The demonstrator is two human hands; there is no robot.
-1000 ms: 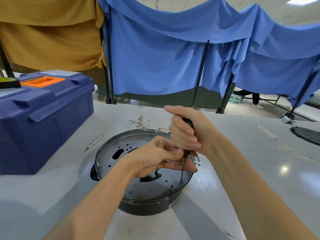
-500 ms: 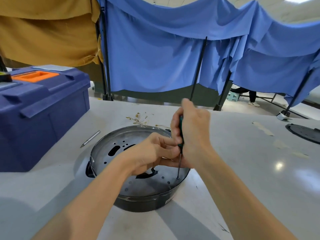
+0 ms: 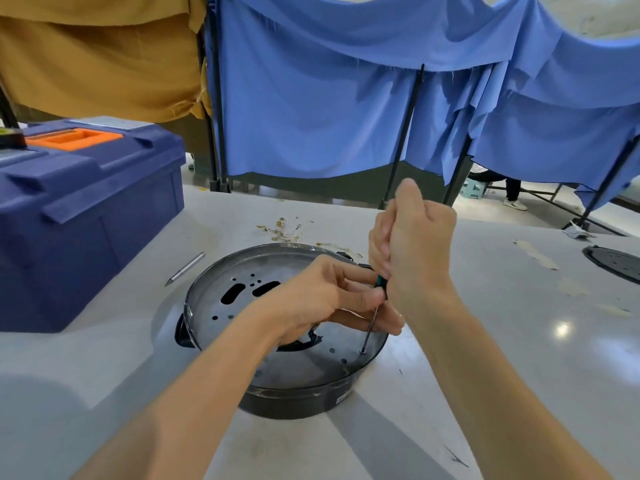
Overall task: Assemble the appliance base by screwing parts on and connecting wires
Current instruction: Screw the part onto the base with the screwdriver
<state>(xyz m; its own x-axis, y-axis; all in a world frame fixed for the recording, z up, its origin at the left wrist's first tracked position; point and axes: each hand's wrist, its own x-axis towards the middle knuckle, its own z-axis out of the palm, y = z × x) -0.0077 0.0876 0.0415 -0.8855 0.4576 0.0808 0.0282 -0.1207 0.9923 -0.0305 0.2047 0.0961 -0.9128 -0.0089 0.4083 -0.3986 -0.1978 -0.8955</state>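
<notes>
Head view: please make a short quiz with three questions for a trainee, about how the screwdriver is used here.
1. True or false: the right hand grips the handle of the screwdriver.
2. Where does the screwdriver tip stand? A: inside the appliance base, near its right rim. B: on the bare table. C: on the black disc at far right.
3. Fill in: left of the appliance base stands a large blue ____ with an orange inset.
Key: 1 true; 2 A; 3 toolbox.
</notes>
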